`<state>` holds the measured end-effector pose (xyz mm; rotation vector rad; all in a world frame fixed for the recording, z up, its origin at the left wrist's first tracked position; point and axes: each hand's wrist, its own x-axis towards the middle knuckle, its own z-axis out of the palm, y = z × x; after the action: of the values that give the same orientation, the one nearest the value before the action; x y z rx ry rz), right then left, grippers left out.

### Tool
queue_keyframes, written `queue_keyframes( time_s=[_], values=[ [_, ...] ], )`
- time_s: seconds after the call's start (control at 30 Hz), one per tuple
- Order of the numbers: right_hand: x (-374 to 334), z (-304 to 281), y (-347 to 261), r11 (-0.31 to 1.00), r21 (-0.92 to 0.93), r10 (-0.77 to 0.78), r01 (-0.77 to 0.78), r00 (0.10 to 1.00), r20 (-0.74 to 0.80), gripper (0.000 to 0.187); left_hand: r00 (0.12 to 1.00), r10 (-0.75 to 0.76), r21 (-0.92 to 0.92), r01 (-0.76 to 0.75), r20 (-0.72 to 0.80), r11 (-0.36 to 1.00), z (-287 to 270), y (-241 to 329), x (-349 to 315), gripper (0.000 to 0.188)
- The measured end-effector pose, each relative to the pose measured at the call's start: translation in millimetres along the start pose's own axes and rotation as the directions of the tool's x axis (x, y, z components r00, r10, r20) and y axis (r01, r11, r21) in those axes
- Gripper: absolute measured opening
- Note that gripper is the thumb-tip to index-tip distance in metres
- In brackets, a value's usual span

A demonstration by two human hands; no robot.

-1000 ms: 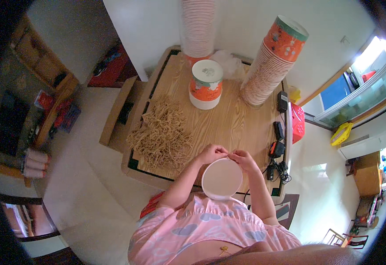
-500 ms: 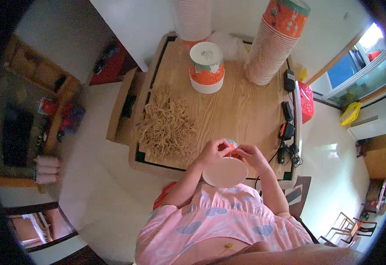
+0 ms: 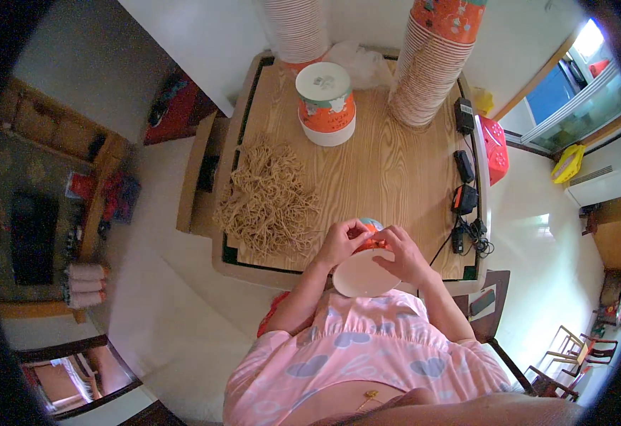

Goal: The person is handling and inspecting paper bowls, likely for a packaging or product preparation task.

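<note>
A paper bucket (image 3: 362, 278), orange and teal outside and white inside, lies tilted at the table's front edge, its round mouth toward me. My left hand (image 3: 342, 243) is at its left side, thumb and forefinger pinched together close to the wall; what they hold is too small to make out. My right hand (image 3: 404, 257) grips the right side of the rim, with the thumb over the mouth and the fingers on the outer wall. The fingertips of both hands nearly meet. Left of the hands spreads a loose heap of brown twine pieces (image 3: 271, 199).
An upside-down paper bucket (image 3: 327, 106) stands farther back. Behind it rise two tall stacks of nested buckets, one at the left (image 3: 295, 32) and one at the right (image 3: 427, 71). Black power adapters (image 3: 464, 200) and cables line the table's right edge. A red stool (image 3: 493, 150) stands beyond.
My right hand has shifted its grip, bringing its thumb down over the bucket's mouth. The left hand stays pinched near the wall. The bucket has tilted slightly.
</note>
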<state>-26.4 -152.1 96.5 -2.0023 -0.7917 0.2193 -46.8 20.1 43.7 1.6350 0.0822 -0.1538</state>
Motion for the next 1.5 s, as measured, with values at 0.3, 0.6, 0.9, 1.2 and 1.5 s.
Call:
queue_keyframes(
  time_s=[0.3, 0.6, 0.9, 1.2, 1.5],
  values=[
    [-2.1, 9.0, 11.8, 0.993, -0.111, -0.050, 0.046, 0.998, -0.030, 0.021, 0.997, 0.007, 0.065, -0.012, 0.075, 0.998, -10.3, -7.3, 4.5, 0.006],
    [-0.2, 8.9, 13.6, 0.984, -0.156, -0.085, 0.084, 0.996, 0.000, 0.020, 0.990, 0.082, 0.127, -0.097, 0.118, 0.987, -15.0, -8.4, 5.7, 0.005],
    [0.9, 8.4, 11.8, 0.989, -0.129, -0.064, 0.066, 0.998, 0.019, 0.021, 0.986, 0.111, 0.165, -0.131, 0.126, 0.978, -15.7, -6.4, 4.3, 0.006],
    [-2.6, 7.2, 10.8, 0.998, -0.056, -0.016, 0.017, 1.000, 0.016, 0.021, 0.937, 0.348, 0.339, -0.336, 0.029, 0.878, -16.6, 2.7, 2.0, 0.005],
    [-6.0, 10.8, 13.5, 0.992, -0.123, -0.003, 0.000, 1.000, -0.026, 0.021, 0.983, 0.167, 0.286, -0.181, 0.072, 0.941, -20.7, 10.7, -0.8, 0.008]
  ],
)
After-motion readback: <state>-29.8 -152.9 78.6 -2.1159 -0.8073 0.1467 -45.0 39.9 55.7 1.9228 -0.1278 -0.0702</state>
